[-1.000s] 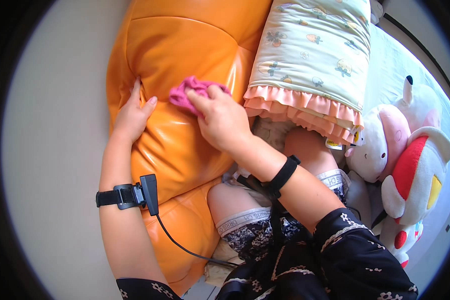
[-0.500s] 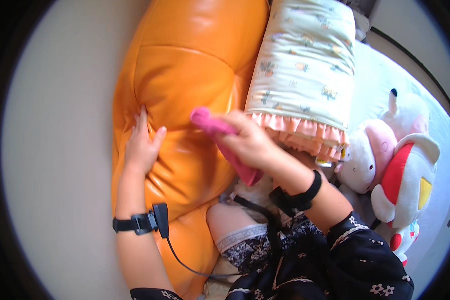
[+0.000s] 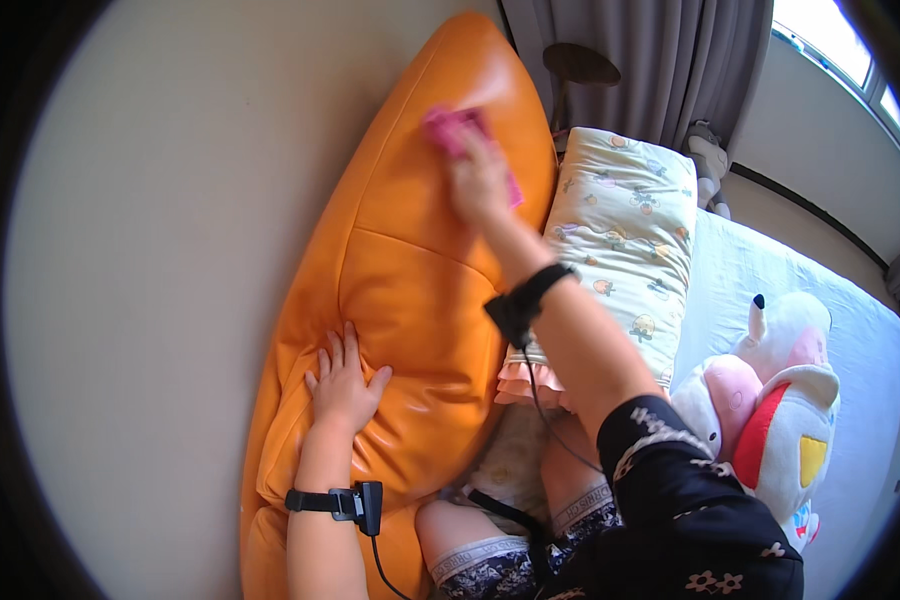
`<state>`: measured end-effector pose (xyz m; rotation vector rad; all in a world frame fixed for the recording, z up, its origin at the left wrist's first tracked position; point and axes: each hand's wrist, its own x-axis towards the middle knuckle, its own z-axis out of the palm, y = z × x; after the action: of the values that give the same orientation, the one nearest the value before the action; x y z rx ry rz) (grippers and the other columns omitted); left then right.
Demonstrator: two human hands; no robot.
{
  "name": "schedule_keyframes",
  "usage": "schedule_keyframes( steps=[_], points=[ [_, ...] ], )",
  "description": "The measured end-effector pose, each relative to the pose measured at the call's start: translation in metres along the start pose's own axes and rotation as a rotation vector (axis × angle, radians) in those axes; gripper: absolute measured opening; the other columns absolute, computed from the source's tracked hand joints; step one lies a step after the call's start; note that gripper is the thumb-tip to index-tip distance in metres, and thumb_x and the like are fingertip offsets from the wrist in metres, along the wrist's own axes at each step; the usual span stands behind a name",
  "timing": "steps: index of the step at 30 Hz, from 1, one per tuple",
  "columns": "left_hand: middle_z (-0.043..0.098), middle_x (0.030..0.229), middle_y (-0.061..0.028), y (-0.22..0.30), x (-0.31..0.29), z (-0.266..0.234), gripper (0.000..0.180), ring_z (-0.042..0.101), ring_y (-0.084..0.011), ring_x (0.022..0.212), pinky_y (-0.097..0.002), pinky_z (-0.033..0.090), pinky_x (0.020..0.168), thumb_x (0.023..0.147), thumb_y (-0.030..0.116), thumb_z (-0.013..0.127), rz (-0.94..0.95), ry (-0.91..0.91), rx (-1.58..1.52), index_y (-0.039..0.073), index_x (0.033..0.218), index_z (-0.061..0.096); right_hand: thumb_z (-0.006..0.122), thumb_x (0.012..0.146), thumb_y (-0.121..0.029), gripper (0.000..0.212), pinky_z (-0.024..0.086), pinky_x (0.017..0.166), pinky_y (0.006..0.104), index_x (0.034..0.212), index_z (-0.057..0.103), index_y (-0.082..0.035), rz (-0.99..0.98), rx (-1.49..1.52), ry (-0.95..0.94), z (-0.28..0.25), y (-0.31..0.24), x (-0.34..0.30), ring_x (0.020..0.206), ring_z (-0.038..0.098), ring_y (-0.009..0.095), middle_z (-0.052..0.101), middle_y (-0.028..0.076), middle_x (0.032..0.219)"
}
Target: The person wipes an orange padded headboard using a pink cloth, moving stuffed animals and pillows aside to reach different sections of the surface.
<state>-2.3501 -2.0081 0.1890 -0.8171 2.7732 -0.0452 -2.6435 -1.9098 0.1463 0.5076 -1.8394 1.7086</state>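
Observation:
A large orange leather-like headboard cushion (image 3: 420, 280) stands along the wall, with seams and creases in its surface. My right hand (image 3: 479, 180) reaches far forward and grips a pink cloth (image 3: 454, 128) against the cushion's upper part; hand and cloth are slightly blurred. My left hand (image 3: 344, 388) lies spread on the lower, creased part of the cushion, fingers apart and holding nothing. Black straps with small devices sit around both forearms.
Right of the cushion lies a folded pale quilt (image 3: 625, 240) with a peach ruffle. Plush toys (image 3: 760, 420) rest on the light blue bedsheet (image 3: 770, 270). A grey curtain (image 3: 660, 60) and a dark round-topped stand (image 3: 581, 64) are at the back; a plain wall (image 3: 170, 250) borders the left.
My right hand has moved forward with the pink cloth, up to the cushion's far part. The view has tilted up, bringing in the curtain and window. My left hand stays on the cushion.

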Motion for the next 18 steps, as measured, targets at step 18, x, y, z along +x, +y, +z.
schedule_keyframes(
  steps=[18],
  points=[
    [0.020, 0.147, -0.0254, 0.008, -0.029, -0.012, 0.090, 0.023, -0.0441, 0.134, -0.0619, 0.015, 0.104, 0.082, 0.054, 0.052, 0.035, 0.089, 0.013, 0.005, 0.146, 0.010, 0.057, 0.078, -0.017, 0.033, 0.041, 0.098, 0.0411, 0.110, 0.061, -0.011, -1.155, 0.064, -0.810, -0.028, -0.038, 0.008, 0.117, 0.046, 0.030, 0.052, 0.006, 0.116]
  ],
)
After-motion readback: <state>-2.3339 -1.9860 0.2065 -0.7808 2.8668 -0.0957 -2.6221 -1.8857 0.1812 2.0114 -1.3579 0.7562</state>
